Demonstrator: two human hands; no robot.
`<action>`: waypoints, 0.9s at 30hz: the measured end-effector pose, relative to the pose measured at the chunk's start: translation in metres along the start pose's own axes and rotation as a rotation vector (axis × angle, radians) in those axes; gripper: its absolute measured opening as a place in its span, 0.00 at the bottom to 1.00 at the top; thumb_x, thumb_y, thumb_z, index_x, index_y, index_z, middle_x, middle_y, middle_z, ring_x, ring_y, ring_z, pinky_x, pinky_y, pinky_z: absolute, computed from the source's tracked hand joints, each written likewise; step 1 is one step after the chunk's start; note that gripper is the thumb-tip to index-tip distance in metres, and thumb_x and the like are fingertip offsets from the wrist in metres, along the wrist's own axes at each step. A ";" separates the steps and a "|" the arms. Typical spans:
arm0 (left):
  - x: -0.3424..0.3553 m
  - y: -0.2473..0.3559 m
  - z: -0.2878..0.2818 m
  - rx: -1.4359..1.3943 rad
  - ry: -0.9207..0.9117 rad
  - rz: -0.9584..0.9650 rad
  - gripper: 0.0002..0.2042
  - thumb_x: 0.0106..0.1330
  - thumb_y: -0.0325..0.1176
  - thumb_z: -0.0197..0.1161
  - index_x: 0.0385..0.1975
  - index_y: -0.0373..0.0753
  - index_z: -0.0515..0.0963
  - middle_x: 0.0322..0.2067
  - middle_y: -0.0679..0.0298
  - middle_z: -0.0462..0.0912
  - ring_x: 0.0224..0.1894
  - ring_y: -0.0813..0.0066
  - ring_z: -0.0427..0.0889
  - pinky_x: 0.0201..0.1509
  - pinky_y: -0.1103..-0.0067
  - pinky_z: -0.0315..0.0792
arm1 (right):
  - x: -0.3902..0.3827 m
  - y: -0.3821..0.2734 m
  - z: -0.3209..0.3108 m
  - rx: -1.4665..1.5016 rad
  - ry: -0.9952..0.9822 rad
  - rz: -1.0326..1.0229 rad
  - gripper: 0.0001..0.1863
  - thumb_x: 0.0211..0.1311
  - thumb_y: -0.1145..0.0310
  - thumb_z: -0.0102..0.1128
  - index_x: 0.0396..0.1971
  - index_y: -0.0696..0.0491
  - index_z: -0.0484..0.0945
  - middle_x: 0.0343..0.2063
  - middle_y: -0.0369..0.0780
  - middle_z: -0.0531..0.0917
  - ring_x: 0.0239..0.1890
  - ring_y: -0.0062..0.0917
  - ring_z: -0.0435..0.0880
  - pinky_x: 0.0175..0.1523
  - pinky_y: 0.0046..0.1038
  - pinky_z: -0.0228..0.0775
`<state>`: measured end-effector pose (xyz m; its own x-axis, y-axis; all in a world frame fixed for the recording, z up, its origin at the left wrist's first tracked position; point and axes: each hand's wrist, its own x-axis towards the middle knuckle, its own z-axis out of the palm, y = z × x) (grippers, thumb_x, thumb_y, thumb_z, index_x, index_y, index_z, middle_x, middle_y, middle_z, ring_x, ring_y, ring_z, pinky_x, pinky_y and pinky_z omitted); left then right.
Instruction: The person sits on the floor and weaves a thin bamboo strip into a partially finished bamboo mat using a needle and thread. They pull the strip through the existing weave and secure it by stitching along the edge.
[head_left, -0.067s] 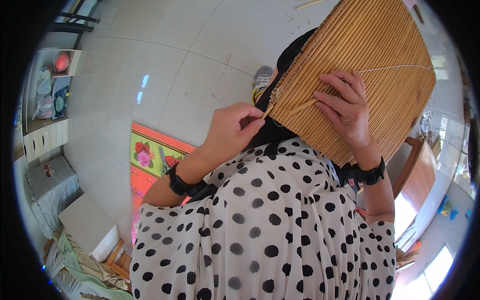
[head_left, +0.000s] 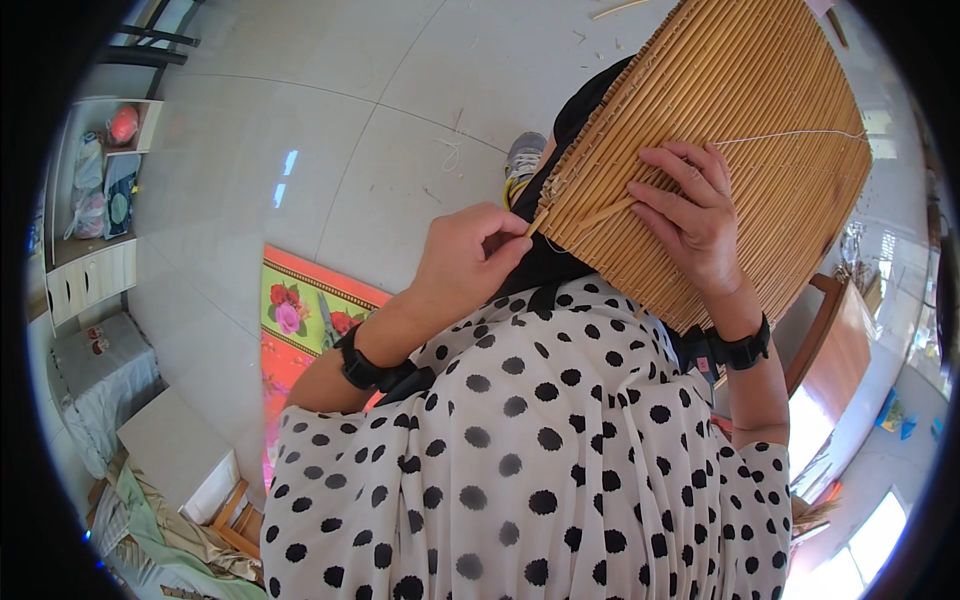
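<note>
Seated person, viewed from above: nearest is the dotted shirt [head_left: 500, 465], with a black band [head_left: 355, 362] at the left wrist and another [head_left: 742, 350] at the right. The left hand [head_left: 462, 252] has thumb and forefinger pinched together on a sliver [head_left: 533, 228] at the mat's near left corner. The right hand [head_left: 692, 205] lies over the mat, thumb and fingertip clamped on a strip [head_left: 605, 212] that slants across the rods; whether sliver and strip are one piece cannot be told. The mat [head_left: 725, 85], of close-set tan rods, rests tilted over the dark-clad legs, a white thread [head_left: 790, 133] crossing it. Beyond the legs stands a grey shoe [head_left: 524, 158] on the tiled floor [head_left: 410, 60]. To the left, scissors [head_left: 326, 318] lie on a flowered cloth [head_left: 280, 365]; farther off stands a shelf [head_left: 95, 268] holding bags [head_left: 90, 165].
</note>
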<state>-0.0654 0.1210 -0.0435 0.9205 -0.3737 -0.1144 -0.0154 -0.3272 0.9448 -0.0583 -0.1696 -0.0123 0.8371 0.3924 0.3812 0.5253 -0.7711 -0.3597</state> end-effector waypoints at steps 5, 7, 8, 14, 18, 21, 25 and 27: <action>0.001 -0.004 0.004 0.225 0.082 0.219 0.05 0.61 0.24 0.69 0.35 0.34 0.82 0.28 0.62 0.82 0.24 0.75 0.79 0.30 0.79 0.72 | 0.000 0.001 -0.001 -0.002 -0.002 0.002 0.12 0.49 0.70 0.75 0.37 0.48 0.89 0.52 0.35 0.84 0.61 0.34 0.76 0.70 0.46 0.57; 0.000 -0.003 0.005 -0.043 0.040 0.000 0.05 0.61 0.23 0.69 0.36 0.34 0.81 0.28 0.65 0.81 0.25 0.80 0.78 0.29 0.82 0.71 | 0.000 0.001 -0.001 -0.006 -0.008 0.003 0.12 0.49 0.70 0.75 0.37 0.48 0.89 0.53 0.35 0.84 0.61 0.34 0.76 0.70 0.46 0.57; -0.001 -0.002 0.005 -0.177 0.020 -0.109 0.05 0.61 0.22 0.69 0.36 0.34 0.81 0.28 0.66 0.81 0.26 0.83 0.77 0.29 0.83 0.70 | 0.001 0.001 0.000 -0.013 -0.005 0.000 0.12 0.49 0.70 0.75 0.37 0.48 0.89 0.53 0.35 0.84 0.61 0.34 0.76 0.70 0.46 0.57; 0.009 -0.009 0.003 0.216 0.121 0.264 0.05 0.62 0.23 0.68 0.36 0.34 0.81 0.29 0.62 0.82 0.25 0.77 0.79 0.30 0.80 0.72 | 0.001 0.001 0.003 -0.050 0.019 -0.003 0.13 0.49 0.70 0.75 0.38 0.47 0.89 0.53 0.34 0.84 0.61 0.35 0.76 0.69 0.48 0.58; 0.011 -0.009 -0.002 0.059 0.052 0.120 0.05 0.64 0.23 0.67 0.37 0.33 0.81 0.28 0.66 0.81 0.26 0.83 0.76 0.32 0.83 0.72 | 0.002 0.001 0.007 -0.061 0.049 0.003 0.14 0.48 0.71 0.76 0.38 0.47 0.90 0.53 0.34 0.84 0.60 0.35 0.77 0.68 0.48 0.59; 0.012 -0.010 -0.010 -0.219 -0.050 -0.102 0.03 0.66 0.23 0.65 0.37 0.32 0.81 0.26 0.70 0.80 0.25 0.87 0.74 0.29 0.85 0.69 | 0.003 -0.002 0.011 -0.062 0.063 0.007 0.14 0.47 0.71 0.76 0.37 0.47 0.89 0.53 0.34 0.84 0.59 0.35 0.77 0.68 0.48 0.59; 0.016 0.001 -0.023 -0.181 -0.113 -0.143 0.03 0.66 0.24 0.65 0.37 0.32 0.81 0.25 0.71 0.79 0.25 0.88 0.72 0.29 0.87 0.67 | 0.003 -0.005 0.011 -0.065 0.078 0.024 0.14 0.47 0.71 0.76 0.37 0.47 0.89 0.52 0.34 0.85 0.58 0.35 0.77 0.68 0.47 0.60; 0.015 0.003 -0.024 -0.138 -0.110 -0.107 0.03 0.66 0.23 0.66 0.36 0.32 0.81 0.25 0.71 0.79 0.25 0.89 0.72 0.30 0.87 0.67 | 0.004 -0.005 0.010 -0.053 0.082 0.027 0.14 0.47 0.71 0.76 0.37 0.47 0.89 0.52 0.34 0.85 0.58 0.35 0.77 0.68 0.47 0.59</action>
<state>-0.0424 0.1350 -0.0346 0.8659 -0.4377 -0.2423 0.1409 -0.2515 0.9576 -0.0561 -0.1589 -0.0179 0.8342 0.3310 0.4411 0.4925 -0.8071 -0.3256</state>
